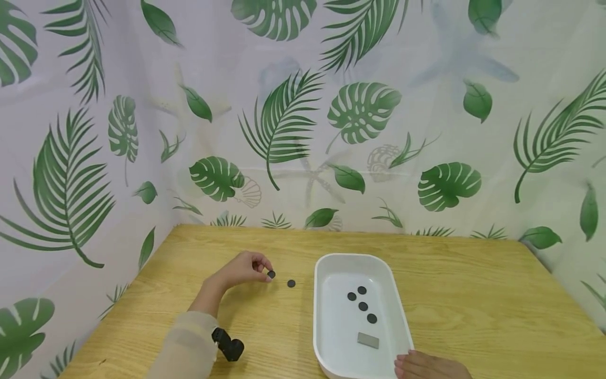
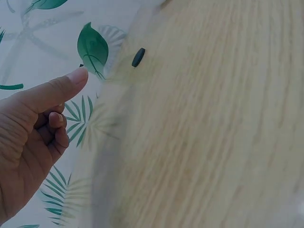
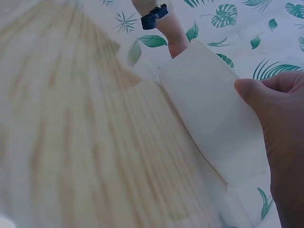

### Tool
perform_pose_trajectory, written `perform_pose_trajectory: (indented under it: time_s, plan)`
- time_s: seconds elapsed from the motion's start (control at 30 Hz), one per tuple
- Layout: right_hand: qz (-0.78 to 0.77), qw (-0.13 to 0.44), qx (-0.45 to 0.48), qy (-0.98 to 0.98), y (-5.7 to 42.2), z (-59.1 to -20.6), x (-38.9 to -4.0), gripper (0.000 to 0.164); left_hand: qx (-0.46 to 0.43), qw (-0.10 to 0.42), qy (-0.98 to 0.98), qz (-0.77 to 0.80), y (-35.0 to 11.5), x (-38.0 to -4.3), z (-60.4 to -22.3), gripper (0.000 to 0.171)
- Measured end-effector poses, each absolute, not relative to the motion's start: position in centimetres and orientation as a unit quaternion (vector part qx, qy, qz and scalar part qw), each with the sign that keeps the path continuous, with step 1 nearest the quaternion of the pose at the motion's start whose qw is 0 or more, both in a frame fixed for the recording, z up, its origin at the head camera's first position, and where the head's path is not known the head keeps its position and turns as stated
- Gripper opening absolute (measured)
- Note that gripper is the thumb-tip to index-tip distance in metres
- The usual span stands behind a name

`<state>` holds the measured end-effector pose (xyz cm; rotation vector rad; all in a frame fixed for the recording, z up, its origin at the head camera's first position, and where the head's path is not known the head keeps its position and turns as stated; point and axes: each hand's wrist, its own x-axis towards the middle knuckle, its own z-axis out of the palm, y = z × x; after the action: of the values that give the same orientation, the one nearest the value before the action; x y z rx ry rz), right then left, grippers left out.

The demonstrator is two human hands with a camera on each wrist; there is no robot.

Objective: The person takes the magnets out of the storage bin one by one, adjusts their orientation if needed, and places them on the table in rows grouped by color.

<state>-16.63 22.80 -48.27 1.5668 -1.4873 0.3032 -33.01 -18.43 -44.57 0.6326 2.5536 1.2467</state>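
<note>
My left hand (image 1: 242, 268) pinches a small black disc (image 1: 271, 274) between thumb and fingertips, left of the tray. In the left wrist view the thumb hides nearly all of that disc. A second black disc (image 1: 291, 283) lies on the table just right of the left hand. The white rectangular tray (image 1: 316, 310) holds several black discs (image 1: 362, 306) and a flat grey rectangular piece (image 1: 367, 340). My right hand (image 1: 432, 365) grips the tray's near right rim; the right wrist view shows the thumb (image 3: 251, 92) against the outer wall and the other fingers beyond the rim.
The light wooden table (image 1: 473, 305) extends on both sides of the tray. A white curtain (image 1: 293, 210) printed with green leaves stands along its back and sides. A black wrist camera (image 1: 229, 345) is strapped to the left wrist, over the table.
</note>
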Motion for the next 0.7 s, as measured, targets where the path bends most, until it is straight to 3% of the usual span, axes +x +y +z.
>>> perform_pose_trajectory:
  time_s: [0.7]
  plan:
    - [0.102,0.501,0.652,-0.560,22.2,-47.1,-17.2,0.033,0.176,0.128,0.878,0.427,-17.9,-33.0,-47.4,0.014]
